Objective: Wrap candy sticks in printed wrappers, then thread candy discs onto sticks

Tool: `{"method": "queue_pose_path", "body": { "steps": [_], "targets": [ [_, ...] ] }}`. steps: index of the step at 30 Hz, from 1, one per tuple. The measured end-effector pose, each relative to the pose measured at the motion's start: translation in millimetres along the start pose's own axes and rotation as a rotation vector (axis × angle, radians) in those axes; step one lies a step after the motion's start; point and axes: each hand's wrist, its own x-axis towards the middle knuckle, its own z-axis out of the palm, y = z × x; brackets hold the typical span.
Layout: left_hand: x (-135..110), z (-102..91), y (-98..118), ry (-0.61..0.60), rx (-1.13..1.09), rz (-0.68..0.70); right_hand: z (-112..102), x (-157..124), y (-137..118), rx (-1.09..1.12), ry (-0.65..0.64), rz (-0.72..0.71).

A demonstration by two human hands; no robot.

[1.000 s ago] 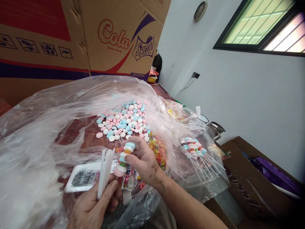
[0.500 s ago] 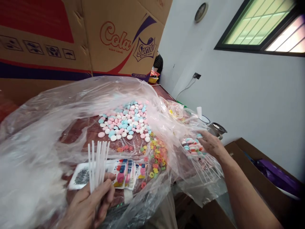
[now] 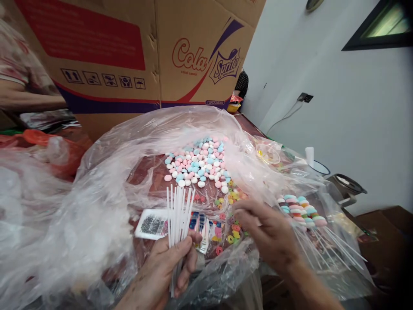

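Note:
My left hand is closed round a bundle of thin white lollipop sticks, which stand nearly upright in it. Behind that hand lie a white pack with a dark printed patch and several colourful printed wrappers. My right hand, a little blurred, hovers beside the ring-shaped gummies with its fingers loosely bent and apart; I see nothing in it. Pink, blue and white candy pieces are spread beyond. To the right, candy skewers lie together on clear plastic, sticks pointing towards me.
A large cardboard box stands at the back. Crumpled clear plastic surrounds the candy. At the left are an orange bag and another person's arm. A metal mug stands at the right by the wall.
My right hand has moved from the candy skewers back left towards the gummies. My left hand still holds the sticks. The view has turned left, bringing another person's arm into sight.

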Motion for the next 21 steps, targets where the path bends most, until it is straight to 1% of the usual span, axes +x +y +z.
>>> {"method": "queue_pose_path", "body": {
  "steps": [2,3,4,6,8,12,15,18,21],
  "targets": [
    [-2.0,0.7,-3.0,-0.027,0.007,-0.006,35.8,-0.4,-16.4,0.237,-0.173,0.062],
    [-3.3,0.7,-4.2,-0.043,0.009,-0.008,49.8,-0.3,-21.0,0.362,-0.252,0.129],
    [-4.6,0.5,-5.2,-0.059,0.01,-0.009,61.1,-0.1,-23.6,0.475,-0.322,0.207],
    [-6.8,-0.6,-6.9,-0.075,0.003,-0.017,76.4,0.1,-25.1,0.642,-0.406,0.352],
    [-8.1,-1.8,-8.6,-0.063,-0.009,-0.015,84.7,0.0,-24.1,0.695,-0.403,0.422],
    [-8.2,-2.4,-12.8,0.02,0.017,0.051,92.2,-1.2,-21.4,0.589,-0.301,0.392],
    [-7.0,-2.5,-16.1,0.074,0.071,0.084,95.4,-2.1,-20.7,0.551,-0.269,0.378],
    [-4.5,-4.4,-18.9,0.093,0.114,0.106,97.5,-2.0,-21.2,0.563,-0.292,0.384],
    [-1.2,-7.3,-20.1,0.107,0.181,0.106,96.4,1.6,-20.8,0.553,-0.332,0.344]
  ]
}}
